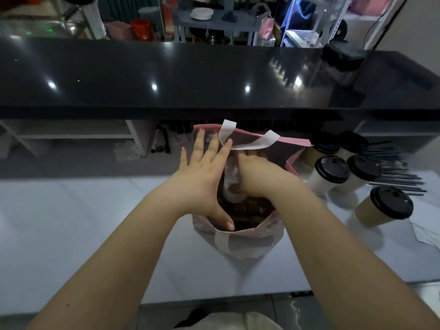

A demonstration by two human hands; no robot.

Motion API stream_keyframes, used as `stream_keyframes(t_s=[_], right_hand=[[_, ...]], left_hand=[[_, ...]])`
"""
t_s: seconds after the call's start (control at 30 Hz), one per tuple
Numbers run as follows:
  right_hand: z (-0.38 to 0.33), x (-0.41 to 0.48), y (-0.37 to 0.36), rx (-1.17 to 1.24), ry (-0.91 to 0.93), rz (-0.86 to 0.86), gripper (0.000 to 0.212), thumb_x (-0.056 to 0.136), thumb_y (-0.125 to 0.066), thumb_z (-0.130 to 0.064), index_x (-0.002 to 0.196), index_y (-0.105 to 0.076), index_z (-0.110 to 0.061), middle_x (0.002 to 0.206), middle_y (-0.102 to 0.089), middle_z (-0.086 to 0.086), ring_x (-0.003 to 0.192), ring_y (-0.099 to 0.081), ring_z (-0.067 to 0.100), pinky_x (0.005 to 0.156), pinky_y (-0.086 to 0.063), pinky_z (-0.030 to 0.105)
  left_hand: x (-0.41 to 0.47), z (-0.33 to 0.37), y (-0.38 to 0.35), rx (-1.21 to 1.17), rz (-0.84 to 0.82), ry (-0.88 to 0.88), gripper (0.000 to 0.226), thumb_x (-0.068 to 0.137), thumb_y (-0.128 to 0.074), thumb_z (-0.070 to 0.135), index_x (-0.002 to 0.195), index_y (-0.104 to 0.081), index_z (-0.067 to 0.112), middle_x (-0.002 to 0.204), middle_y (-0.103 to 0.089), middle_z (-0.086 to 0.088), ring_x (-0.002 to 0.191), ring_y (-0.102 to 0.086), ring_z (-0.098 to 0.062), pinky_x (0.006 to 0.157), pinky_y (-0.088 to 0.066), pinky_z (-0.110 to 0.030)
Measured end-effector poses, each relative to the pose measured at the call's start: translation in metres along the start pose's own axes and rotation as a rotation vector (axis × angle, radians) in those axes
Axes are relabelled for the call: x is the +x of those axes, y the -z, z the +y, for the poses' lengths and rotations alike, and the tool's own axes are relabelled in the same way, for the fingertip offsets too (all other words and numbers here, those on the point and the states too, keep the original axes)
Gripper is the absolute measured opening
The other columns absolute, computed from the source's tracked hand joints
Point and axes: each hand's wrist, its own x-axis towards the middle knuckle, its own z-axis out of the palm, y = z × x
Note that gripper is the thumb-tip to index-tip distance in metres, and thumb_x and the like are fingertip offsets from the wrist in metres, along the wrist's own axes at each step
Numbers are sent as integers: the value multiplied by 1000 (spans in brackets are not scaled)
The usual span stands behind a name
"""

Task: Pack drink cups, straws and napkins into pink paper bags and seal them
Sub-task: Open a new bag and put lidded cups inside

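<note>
A pink paper bag (252, 236) with white handles stands open on the white table (95, 222) right before me. My left hand (202, 177) is spread flat over the bag's left side, fingers straight against the far wall and thumb hooked inside the near rim. My right hand (257, 177) reaches down into the bag and grips a pale drink cup (232, 179), whose top it hides. Brown contents lie dark at the bag's bottom. Several more paper cups (331, 172) with black lids stand to the right. Black straws (400, 172) lie behind them.
A glossy black counter (166, 77) runs across just behind the bag, with a shelf of pens under its edge. One brown cup (385, 206) stands apart at the right, near a white paper sheet (426, 234). The table's near edge is close to my body.
</note>
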Motion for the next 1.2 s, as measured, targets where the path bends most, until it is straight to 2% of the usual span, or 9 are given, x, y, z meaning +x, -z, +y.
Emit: stream_keyframes(t_s=[0.13,0.23,0.33,0.53,0.73,0.9,1.0,1.07,1.2], right_hand=[[-23,11,-6,-126,220,-35,86,83,-61,-49,150,-22,-13,154,-22,18,137,-27,38,111,-29,51],[-13,8,-27,60,121,-74,104,78,-69,-47,152,-2,-18,157,-4,11,142,-12,39,113,-23,50],[-2,2,-50,187,54,-22,92,78,-72,-41,147,-14,-22,145,-20,8,130,-28,37,102,-37,51],[-3,0,-72,-50,162,123,76,81,-64,-45,142,-26,-18,141,-27,10,123,-34,36,98,-37,44],[-5,11,-84,-48,112,-36,90,86,-45,-67,152,8,-35,161,17,-1,147,13,33,116,-2,60],[-8,13,-75,-53,93,-85,91,86,-41,-70,151,13,-37,160,22,-4,146,20,32,115,3,61],[-2,2,-46,16,121,-144,94,86,-47,-68,151,16,-39,161,20,-6,148,14,31,118,-4,54],[5,-10,-20,141,93,-153,92,87,-52,-63,151,10,-41,163,1,-1,148,-9,30,116,-21,49],[29,-51,23,246,20,-20,67,85,-65,-50,145,-35,-43,141,-52,-8,114,-54,13,86,-39,25]], left_hand=[[0,4,-1,19,-19,16,159,44,-85,69,144,34,34,152,42,7,127,54,-22,115,13,-60],[-3,-1,-3,28,0,43,159,43,-84,71,143,35,35,151,43,7,128,54,-24,115,12,-61],[-7,-9,-5,27,20,64,158,43,-82,72,143,35,35,150,44,8,129,53,-25,116,8,-63],[-11,-11,-9,12,65,54,159,42,-80,75,132,46,43,136,55,11,127,54,-21,116,11,-60],[-8,-12,-18,33,140,46,153,43,-79,76,141,33,41,141,52,9,126,55,-19,111,16,-54],[-8,-15,-20,12,174,63,143,49,-76,76,147,22,39,156,33,7,132,49,-23,114,12,-58],[-9,-13,-12,-52,271,15,120,64,-66,76,153,5,38,164,5,5,147,23,-23,118,3,-58],[-10,-10,-5,-58,382,-30,101,74,-60,73,154,-11,37,161,-22,6,151,-7,-23,120,-10,-56],[-9,-4,2,46,630,-66,62,84,-57,59,136,-54,25,122,-63,2,119,-51,-24,97,-41,-45]])
